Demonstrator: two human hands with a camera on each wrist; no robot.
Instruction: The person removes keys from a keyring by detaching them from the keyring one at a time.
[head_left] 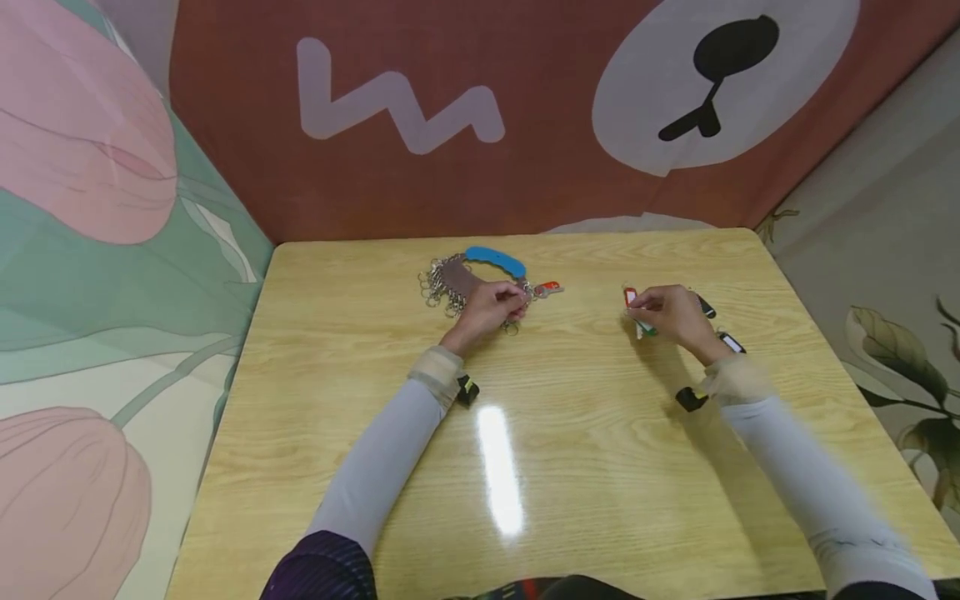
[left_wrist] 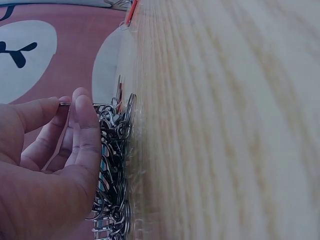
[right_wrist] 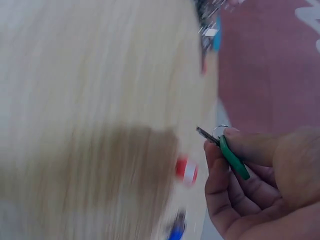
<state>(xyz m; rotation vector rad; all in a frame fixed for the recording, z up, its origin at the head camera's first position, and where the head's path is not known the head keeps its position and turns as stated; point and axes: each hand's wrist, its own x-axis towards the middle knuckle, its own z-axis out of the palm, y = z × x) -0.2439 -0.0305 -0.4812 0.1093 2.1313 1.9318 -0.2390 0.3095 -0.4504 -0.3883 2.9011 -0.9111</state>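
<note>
A key holder with a blue handle (head_left: 495,260), a greyish-brown plate (head_left: 459,277) and many metal clasps (left_wrist: 114,172) lies near the table's back edge. My left hand (head_left: 489,310) is at its right end, pinching a small metal piece (left_wrist: 64,104) between thumb and fingers. Just right of that hand, a red-tagged key (head_left: 551,287) lies beside the clasps. Over on the right, my right hand (head_left: 671,315) pinches a key (right_wrist: 207,135) with a green tag (right_wrist: 234,157) and a thin ring (right_wrist: 219,130), held above the table.
Around the right hand lie a red tag (head_left: 630,297), a black tag (head_left: 706,307) and another dark tag with a white label (head_left: 731,342). A blue tag (right_wrist: 176,233) shows low in the right wrist view. A printed cloth (head_left: 540,167) hangs behind the wooden table (head_left: 360,400).
</note>
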